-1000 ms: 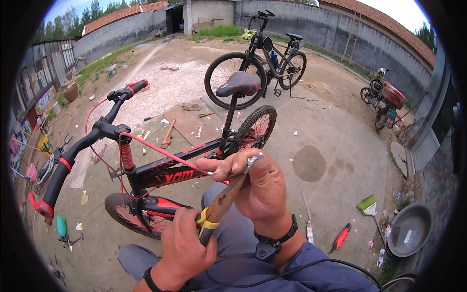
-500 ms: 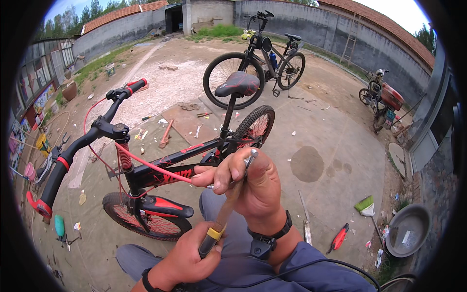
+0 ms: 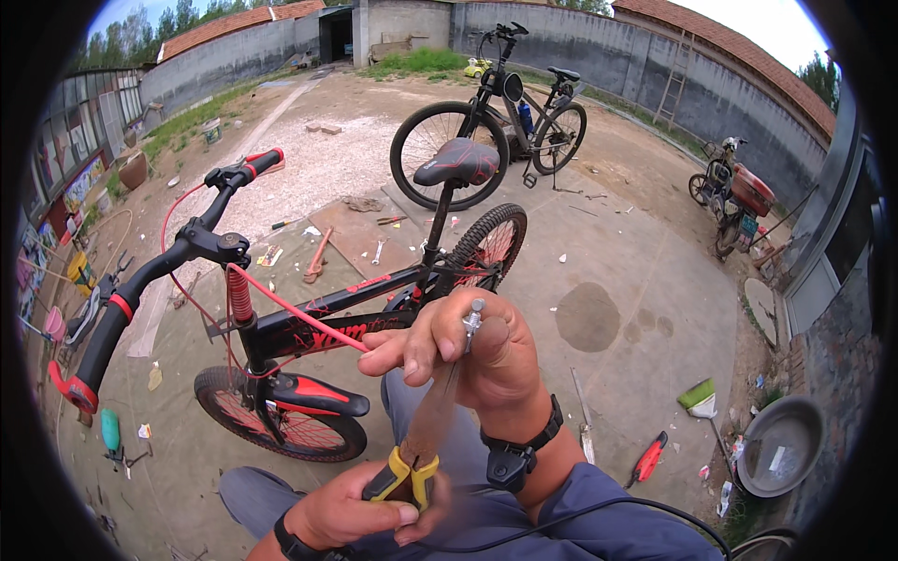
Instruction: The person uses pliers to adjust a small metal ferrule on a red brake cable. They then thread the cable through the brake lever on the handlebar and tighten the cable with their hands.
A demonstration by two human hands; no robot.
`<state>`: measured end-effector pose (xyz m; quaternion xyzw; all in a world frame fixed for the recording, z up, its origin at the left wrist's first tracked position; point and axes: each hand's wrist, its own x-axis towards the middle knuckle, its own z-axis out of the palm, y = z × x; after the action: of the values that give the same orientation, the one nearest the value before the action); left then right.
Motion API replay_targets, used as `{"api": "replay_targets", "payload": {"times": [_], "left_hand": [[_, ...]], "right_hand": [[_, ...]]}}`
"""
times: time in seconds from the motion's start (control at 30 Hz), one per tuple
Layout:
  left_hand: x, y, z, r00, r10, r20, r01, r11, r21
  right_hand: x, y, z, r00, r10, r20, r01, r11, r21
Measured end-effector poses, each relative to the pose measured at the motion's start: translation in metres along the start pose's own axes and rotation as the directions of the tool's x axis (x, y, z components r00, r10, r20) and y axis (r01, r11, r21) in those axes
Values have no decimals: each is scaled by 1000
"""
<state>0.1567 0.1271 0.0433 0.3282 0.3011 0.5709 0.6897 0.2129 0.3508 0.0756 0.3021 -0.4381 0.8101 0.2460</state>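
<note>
A small silver metal bolt stands up between the thumb and fingers of my right hand, which is closed in a pinch. A red cable runs from the bicycle's front end to those fingers; its end is hidden. Below, my left hand is closed around pliers with yellow-and-black handles and rusty jaws. The jaws point up at the bolt, and their tips are partly behind my right fingers, so I cannot tell whether they touch it. Left of my hands stands a black-and-red bicycle.
An adjustable wrench and a small spanner lie beyond the bicycle. To the right are a red-handled tool, a broom and a grey basin. A second bicycle stands behind. A black cord crosses my lap.
The pliers have turned in my left hand, so both handles now show apart. In my right hand the bolt sits slightly lower and further left, with more of it showing.
</note>
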Motion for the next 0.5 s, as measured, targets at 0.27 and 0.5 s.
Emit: {"api": "replay_targets", "payload": {"times": [0.27, 0.5], "left_hand": [[2, 3, 6, 890, 360, -278, 5, 603, 798], [-5, -9, 2, 853, 424, -304, 35, 536, 844]], "right_hand": [[-1, -4, 11, 972, -12, -233, 6, 1000, -27], [4, -5, -4, 967, -42, -250, 16, 994, -106]]}}
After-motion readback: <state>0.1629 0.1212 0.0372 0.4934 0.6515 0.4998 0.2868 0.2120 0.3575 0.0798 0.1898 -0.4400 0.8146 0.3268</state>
